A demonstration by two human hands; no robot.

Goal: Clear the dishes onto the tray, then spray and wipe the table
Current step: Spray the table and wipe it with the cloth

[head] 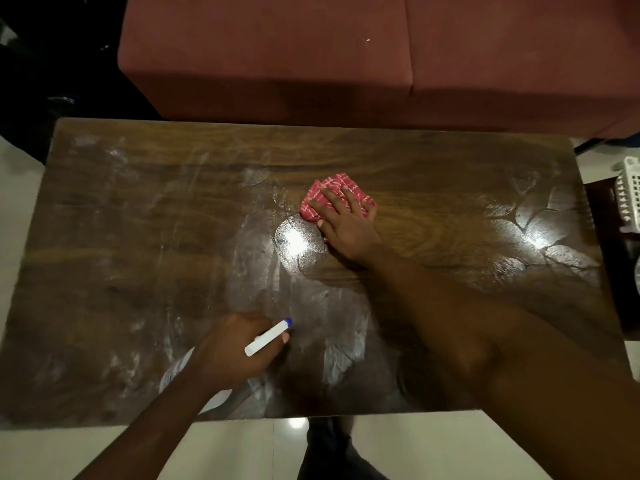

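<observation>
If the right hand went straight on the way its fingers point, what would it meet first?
The right hand, flat on the red cloth, would cross only bare table to its far edge, then probably the maroon sofa; depth unclear.

You are in a home living room: a low wooden table (138,220) lies under your right grip (346,226), a maroon upholstered sofa (277,57) stands just beyond it, glossy pale floor tiles (242,452) run nearer you, and a white plastic basket (631,195) sits far right.
</observation>
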